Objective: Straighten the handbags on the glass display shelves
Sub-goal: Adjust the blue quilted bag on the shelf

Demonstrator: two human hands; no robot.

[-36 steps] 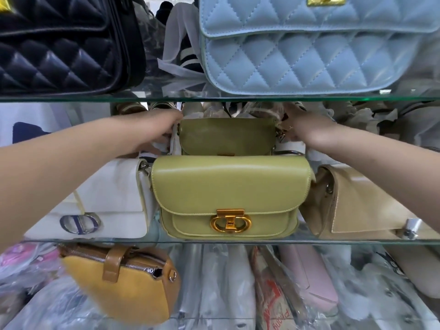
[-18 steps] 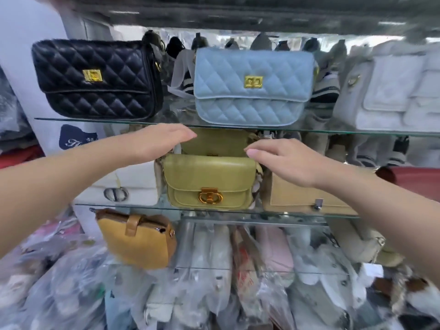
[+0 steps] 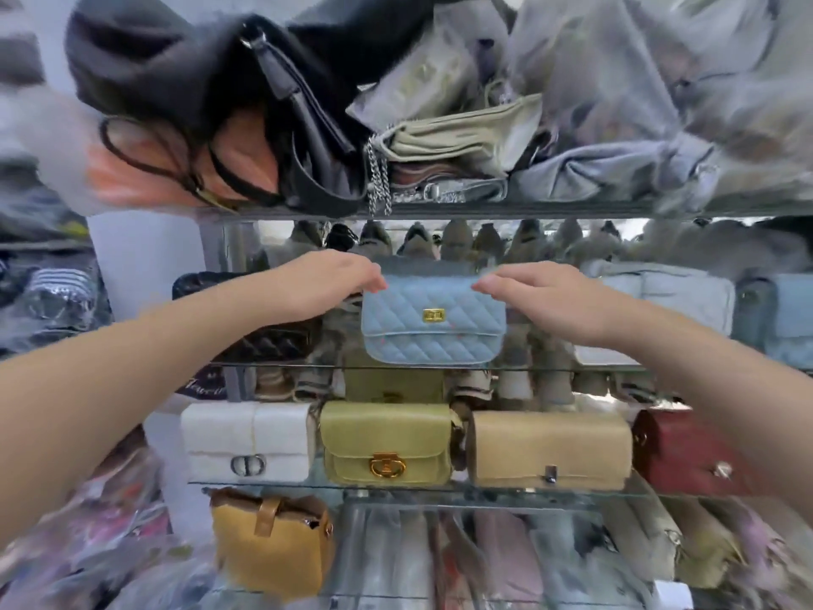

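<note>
Two bare hands are reaching forward to the light blue quilted handbag (image 3: 433, 321), which is standing upright on the middle glass shelf (image 3: 528, 368), its gold clasp facing out. To the left of that bag, the left hand (image 3: 327, 281) is stretching in palm down from a long, straight forearm, its fingertips (image 3: 378, 284) meeting the bag's upper left corner. Whether they are gripping the corner or only touching it is too blurred to tell. A black quilted bag (image 3: 272, 341) is sitting behind that forearm, left of the blue one and mostly hidden. To the right of the blue bag, the right hand (image 3: 550, 297) is mirroring the pose, palm down with fingers loosely curled, its fingertips (image 3: 486, 284) lying against the upper right corner; here too a firm grip cannot be told. The hands are staying well apart, one at each top corner. On the shelf under the blue bag, a white bag (image 3: 248, 440), an olive green bag (image 3: 387, 442), a tan bag (image 3: 550, 449) and a dark red bag (image 3: 686, 451) are standing in a row, the green one directly below the blue.
</note>
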